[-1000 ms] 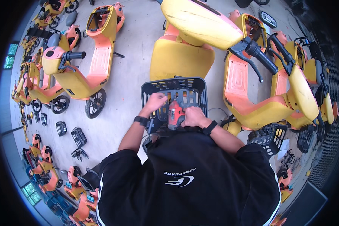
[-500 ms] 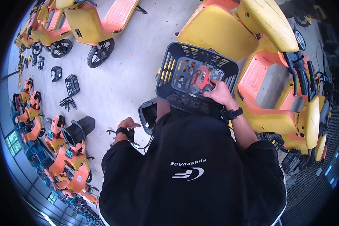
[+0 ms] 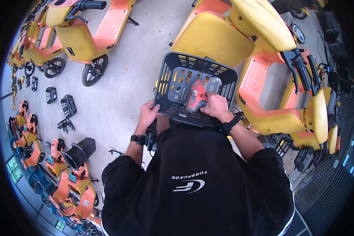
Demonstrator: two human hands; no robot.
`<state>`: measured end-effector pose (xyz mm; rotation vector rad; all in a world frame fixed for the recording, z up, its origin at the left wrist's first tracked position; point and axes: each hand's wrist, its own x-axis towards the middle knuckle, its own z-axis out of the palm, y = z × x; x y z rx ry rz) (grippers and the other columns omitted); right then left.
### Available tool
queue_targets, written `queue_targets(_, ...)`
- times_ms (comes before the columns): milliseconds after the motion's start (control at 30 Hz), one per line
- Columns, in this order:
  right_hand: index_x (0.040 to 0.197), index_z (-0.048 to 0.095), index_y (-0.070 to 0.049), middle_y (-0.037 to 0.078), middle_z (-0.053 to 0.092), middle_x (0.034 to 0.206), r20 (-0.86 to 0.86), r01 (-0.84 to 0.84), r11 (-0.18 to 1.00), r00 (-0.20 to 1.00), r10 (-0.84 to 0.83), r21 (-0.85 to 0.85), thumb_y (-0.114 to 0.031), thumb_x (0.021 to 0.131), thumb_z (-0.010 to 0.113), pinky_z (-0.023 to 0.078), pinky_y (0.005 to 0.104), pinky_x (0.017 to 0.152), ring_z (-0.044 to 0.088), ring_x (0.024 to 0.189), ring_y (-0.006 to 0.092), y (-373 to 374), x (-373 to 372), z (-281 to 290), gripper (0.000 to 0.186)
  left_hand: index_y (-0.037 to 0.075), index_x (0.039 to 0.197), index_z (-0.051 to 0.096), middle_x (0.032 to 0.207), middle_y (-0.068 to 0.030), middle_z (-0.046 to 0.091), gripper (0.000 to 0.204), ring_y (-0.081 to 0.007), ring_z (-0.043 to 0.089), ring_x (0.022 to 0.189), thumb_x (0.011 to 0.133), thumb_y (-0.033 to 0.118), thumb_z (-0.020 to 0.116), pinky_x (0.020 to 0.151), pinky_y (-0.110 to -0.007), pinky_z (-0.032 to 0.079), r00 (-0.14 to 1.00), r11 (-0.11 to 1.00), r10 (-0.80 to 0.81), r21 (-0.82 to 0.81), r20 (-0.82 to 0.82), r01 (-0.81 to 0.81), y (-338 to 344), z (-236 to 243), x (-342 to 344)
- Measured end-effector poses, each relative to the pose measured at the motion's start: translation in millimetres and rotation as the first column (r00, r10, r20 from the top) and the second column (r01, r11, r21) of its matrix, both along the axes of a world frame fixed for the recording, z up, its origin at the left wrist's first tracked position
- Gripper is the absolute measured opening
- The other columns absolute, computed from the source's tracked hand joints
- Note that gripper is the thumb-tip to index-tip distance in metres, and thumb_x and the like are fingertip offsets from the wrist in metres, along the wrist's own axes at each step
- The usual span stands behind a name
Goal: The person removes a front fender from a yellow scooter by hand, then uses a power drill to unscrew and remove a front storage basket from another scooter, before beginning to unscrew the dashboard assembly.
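Observation:
A dark plastic basket [image 3: 167,105] with slotted walls sits in front of my body, against the yellow front panel of a scooter [image 3: 208,37]. My left hand [image 3: 148,114] is closed on the basket's near left rim, thumb on top. Inside the basket, my right hand [image 3: 215,106] is wrapped around the grip of a red cordless power driver [image 3: 197,94]. The driver's nose points toward the basket's far wall. Whether its tip touches a fastener is too small to tell.
More yellow and pink scooters stand close on the right [image 3: 259,82] and at the far left [image 3: 76,39]. Loose baskets [image 3: 68,106] lie on the pale floor to the left. A row of orange scooters [image 3: 82,196] lines the lower left.
My left hand has come up from low beside my body and taken hold of the basket rim. The driver has turned more upright in my right hand. The view has shifted slightly.

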<state>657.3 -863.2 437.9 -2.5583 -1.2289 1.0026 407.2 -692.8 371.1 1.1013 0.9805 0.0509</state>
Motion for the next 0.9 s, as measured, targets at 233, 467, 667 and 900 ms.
queue_targets(233, 0.094, 0.06, 0.0, 0.02, 0.064, 0.093, 0.022, 0.002, 1.0, 1.0, -0.002, -0.003, -0.028, 0.059, 0.078, 0.051, 0.0425, 0.074, 0.063, 0.084, 0.0365, 2, -1, -6, 0.049, -0.004, 0.124, 0.053, 0.087, -0.0077, 0.067, 0.035, -0.0109, 0.064, 0.074, 0.09, 0.002, 0.051, 0.062, -0.024, 0.054, 0.988, 0.962, -0.14, 0.225, -0.066, 0.151, 20, 43, 21)
queue_targets(467, 0.099, 0.06, -0.001, 0.02, 0.065, 0.093, 0.035, 0.009, 0.997, 0.999, -0.006, -0.073, -0.029, 0.059, 0.079, 0.051, 0.0415, 0.076, 0.063, 0.087, 0.0356, 7, -7, -2, 0.052, -0.004, 0.107, 0.06, 0.073, -0.019, 0.065, 0.028, -0.0286, 0.064, 0.065, 0.093, 0.018, 0.05, 0.059, -0.037, 0.051, 0.924, 0.778, -0.246, 0.509, -0.294, 0.369, 19, 46, 34)
queue_targets(667, 0.098, 0.06, -0.002, 0.02, 0.066, 0.092, 0.048, 0.024, 0.994, 0.999, -0.019, -0.109, -0.033, 0.059, 0.078, 0.052, 0.0415, 0.076, 0.064, 0.086, 0.0348, 3, -8, -2, 0.053, -0.006, 0.088, 0.06, 0.072, -0.0299, 0.059, 0.04, -0.0474, 0.057, 0.073, 0.096, 0.03, 0.044, 0.067, -0.053, 0.046, 0.865, 0.589, -0.203, 0.649, -0.459, 0.482, 14, 32, 42)
queue_targets(900, 0.096, 0.061, 0.0, 0.021, 0.066, 0.089, 0.037, 0.03, 0.999, 0.999, -0.03, -0.019, -0.034, 0.06, 0.075, 0.052, 0.0428, 0.074, 0.064, 0.083, 0.0358, -5, -8, -11, 0.052, -0.003, 0.087, 0.061, 0.076, -0.0285, 0.06, 0.04, -0.0466, 0.058, 0.075, 0.096, 0.032, 0.044, 0.068, -0.052, 0.046, 0.865, 0.566, -0.1, 0.687, -0.492, 0.456, 10, 31, 44)
